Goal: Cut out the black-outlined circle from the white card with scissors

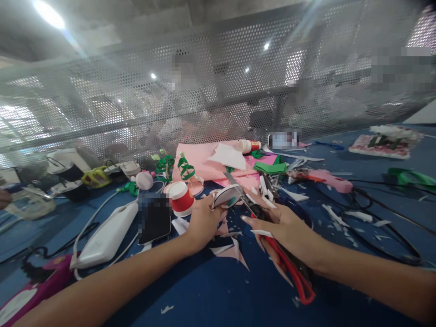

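My left hand (204, 222) is closed on a white round piece with a dark rim (225, 196), held up above the table. My right hand (291, 227) grips a pair of scissors (301, 281) with red handles. Their metal blades point up and left and lie against or just beside the right edge of the round piece; whether they touch is unclear. Just left of my left hand stands a red and white paper cup (181, 200), upside down. Pink and white paper scraps (231, 252) lie below the hands.
A black-screened phone (155, 220) and a white power bank (105, 236) with cables lie left. Behind are pink sheets (195, 159), green paper spirals (185, 168) and stacked cups (250, 146). A pink glue gun (330, 179) lies right. A perforated metal screen (218, 91) borders the blue table.
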Tool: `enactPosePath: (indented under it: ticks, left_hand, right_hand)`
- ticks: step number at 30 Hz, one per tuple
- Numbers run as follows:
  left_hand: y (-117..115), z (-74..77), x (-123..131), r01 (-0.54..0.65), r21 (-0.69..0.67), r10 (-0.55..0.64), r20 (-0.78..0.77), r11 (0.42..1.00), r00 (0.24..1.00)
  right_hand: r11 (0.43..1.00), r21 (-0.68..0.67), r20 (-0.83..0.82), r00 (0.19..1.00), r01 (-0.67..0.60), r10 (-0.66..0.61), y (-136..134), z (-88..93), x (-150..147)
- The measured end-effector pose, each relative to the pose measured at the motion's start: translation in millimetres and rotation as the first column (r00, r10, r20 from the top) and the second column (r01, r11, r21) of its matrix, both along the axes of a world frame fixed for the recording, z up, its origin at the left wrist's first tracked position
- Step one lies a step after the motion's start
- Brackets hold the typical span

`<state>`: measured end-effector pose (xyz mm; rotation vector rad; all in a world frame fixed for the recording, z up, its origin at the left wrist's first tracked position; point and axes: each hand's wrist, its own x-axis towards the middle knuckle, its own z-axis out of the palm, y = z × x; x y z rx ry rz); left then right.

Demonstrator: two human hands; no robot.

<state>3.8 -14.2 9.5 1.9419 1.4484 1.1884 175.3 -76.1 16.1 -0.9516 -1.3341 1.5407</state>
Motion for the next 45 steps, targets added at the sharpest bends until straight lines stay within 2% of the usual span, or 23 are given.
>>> enactPosePath:
  ticks: [4, 14, 21, 23, 28, 32, 37, 45]
  left_hand:
    - [-1, 2.5, 1, 0.014, -0.006, -0.014, -0.025, 1.0, 1.0]
    - [2, -8.3, -5, 0.075, 0.066, -0.068, -0.093, 0.995, 0.993]
    - [4, -3.0, 0, 0.054, -0.117, -0.028, 0.219, 0.992, 0.975]
    - [5, -1.6, 1, 0.063, -0.133, -0.027, 0.252, 0.989, 0.967]
    - [7, 0.1, 0, 0.028, -0.06, -0.02, 0.127, 0.998, 0.992]
    - [8, -1.8, -2, 0.024, -0.049, -0.018, 0.112, 0.998, 0.994]
    - [8, -5.1, -4, 0.095, -0.023, -0.093, 0.085, 0.995, 0.992]
    - [7, -7.2, -5, 0.01, 0.017, -0.009, -0.01, 1.0, 1.0]
  right_hand:
    - [1.0, 0.008, -0.01, 1.0, -0.014, 0.014, 1, -1.2, 0]
    - [0.999, 0.009, -0.017, 0.999, -0.035, 0.035, 2, -2.4, 1]
    - [1.0, 0.008, 0.039, 0.999, -0.001, 0.001, 2, -3.3, -1]
    - [1.0, -0.014, 0.037, 0.999, 0.016, -0.016, 2, -3.1, -1]
    - [0.998, -0.048, 0.003, 0.999, 0.033, -0.032, 6, -1.1, 0]
    - [0.997, -0.069, 0.03, 0.999, 0.018, -0.016, 5, 1.5, 0]
    - [0.999, -0.034, 0.067, 0.998, -0.01, 0.012, 1, 3.2, 1]
    - [0.998, 0.064, 0.139, 0.99, 0.023, -0.031, 2, 0.9, 1]
